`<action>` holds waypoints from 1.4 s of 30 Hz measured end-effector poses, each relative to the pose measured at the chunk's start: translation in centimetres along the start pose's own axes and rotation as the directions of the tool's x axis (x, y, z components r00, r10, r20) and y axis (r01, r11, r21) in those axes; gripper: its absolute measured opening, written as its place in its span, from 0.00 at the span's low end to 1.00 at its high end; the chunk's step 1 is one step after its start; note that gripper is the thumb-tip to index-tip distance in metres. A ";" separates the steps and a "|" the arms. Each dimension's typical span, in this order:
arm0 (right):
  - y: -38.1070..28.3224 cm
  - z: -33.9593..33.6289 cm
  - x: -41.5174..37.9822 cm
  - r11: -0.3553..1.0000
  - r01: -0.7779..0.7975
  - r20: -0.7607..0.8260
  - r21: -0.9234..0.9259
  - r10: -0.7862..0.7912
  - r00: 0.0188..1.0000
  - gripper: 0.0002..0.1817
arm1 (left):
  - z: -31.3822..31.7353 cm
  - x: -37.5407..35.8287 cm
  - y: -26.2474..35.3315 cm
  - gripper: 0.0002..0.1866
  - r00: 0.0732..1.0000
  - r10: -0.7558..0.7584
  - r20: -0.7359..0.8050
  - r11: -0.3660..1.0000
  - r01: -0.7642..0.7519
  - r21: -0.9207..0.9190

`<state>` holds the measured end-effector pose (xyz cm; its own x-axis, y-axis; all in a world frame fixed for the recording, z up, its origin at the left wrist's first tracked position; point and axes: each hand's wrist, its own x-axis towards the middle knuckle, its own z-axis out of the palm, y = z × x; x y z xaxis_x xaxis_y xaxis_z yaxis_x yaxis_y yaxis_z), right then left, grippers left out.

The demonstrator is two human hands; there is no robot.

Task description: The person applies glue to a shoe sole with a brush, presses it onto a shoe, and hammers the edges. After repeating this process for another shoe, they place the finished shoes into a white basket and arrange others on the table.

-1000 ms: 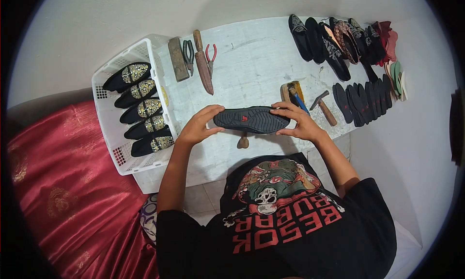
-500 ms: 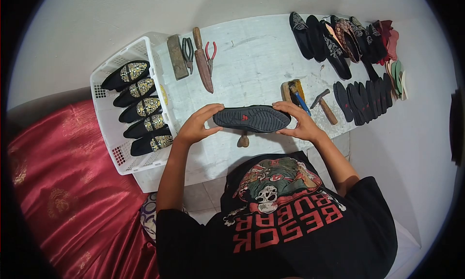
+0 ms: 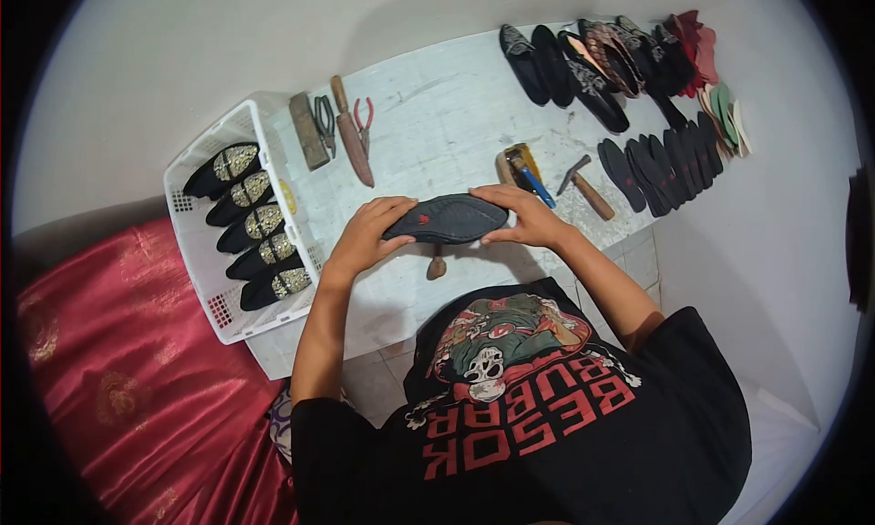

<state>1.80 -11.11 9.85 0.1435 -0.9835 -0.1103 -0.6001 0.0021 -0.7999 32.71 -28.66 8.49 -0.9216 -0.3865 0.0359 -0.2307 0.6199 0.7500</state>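
A black shoe (image 3: 451, 220) is held level above the table, its ridged sole with a small red mark facing up toward me. My left hand (image 3: 369, 235) grips the end by the red mark, thumb below and fingers over the far edge. At the other end my right hand (image 3: 527, 217) pinches the shoe the same way. Just below the shoe, a small brown wooden piece (image 3: 437, 266) shows, partly hidden. To the right of my right hand lie a hammer (image 3: 588, 190) and a blue-handled tool (image 3: 530, 179) on a yellowish block.
A white plastic basket (image 3: 196, 283) at left holds several black shoes with glittering tops. Pliers (image 3: 324, 128), red-handled pliers (image 3: 365, 122), a sheathed knife (image 3: 354, 147) and a worn block (image 3: 308, 131) lie beside it. Black soles (image 3: 629, 174) and embroidered shoes (image 3: 524, 65) line the table's right side.
Both hands have tilted the shoe, so its sole looks narrower and more slanted. The whole view has shifted, with table things appearing further left. Both hands keep their grip.
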 end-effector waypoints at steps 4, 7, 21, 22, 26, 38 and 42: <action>-0.2 0.0 -1.4 0.997 0.076 -0.134 0.017 -0.073 0.988 0.45 | 0.2 -1.1 1.7 0.38 0.992 -0.021 -0.128 0.990 0.039 0.136; 0.0 -0.8 -6.6 0.978 -0.051 -0.253 0.200 0.102 0.962 0.37 | 1.0 -3.0 4.0 0.37 0.936 -0.084 -0.341 0.976 0.147 0.162; 23.6 -3.6 -18.9 0.685 -0.664 -0.380 -0.300 0.553 0.742 0.39 | 23.2 0.9 12.5 0.46 0.779 -0.624 0.058 -0.442 -0.291 -0.848; 24.6 -3.9 -18.9 0.706 -0.626 -0.337 -0.331 0.532 0.777 0.37 | 23.4 2.5 12.8 0.51 0.776 -0.629 0.046 -0.529 -0.384 -0.757; 26.4 -5.8 -18.1 0.718 -0.625 -0.150 -0.305 0.612 0.776 0.27 | 25.7 7.4 9.9 0.65 0.657 -0.698 -0.285 -0.359 -0.665 -0.654; 27.0 -11.8 -22.9 0.756 -0.652 -0.017 0.063 0.654 0.757 0.15 | 25.3 12.3 8.8 0.56 0.444 -0.647 -0.620 -0.233 -0.889 -0.394; 16.3 -14.2 -20.0 0.718 -0.497 -0.053 0.486 0.592 0.804 0.14 | 25.1 11.8 8.4 0.53 0.484 -0.631 -0.606 -0.277 -0.870 -0.407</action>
<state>-22.05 5.99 7.39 -0.2817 -0.7990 -0.5313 -0.1197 0.5786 -0.8068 12.08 -10.87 -1.38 -0.1115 -0.9922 -0.0557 0.9931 -0.1132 0.0296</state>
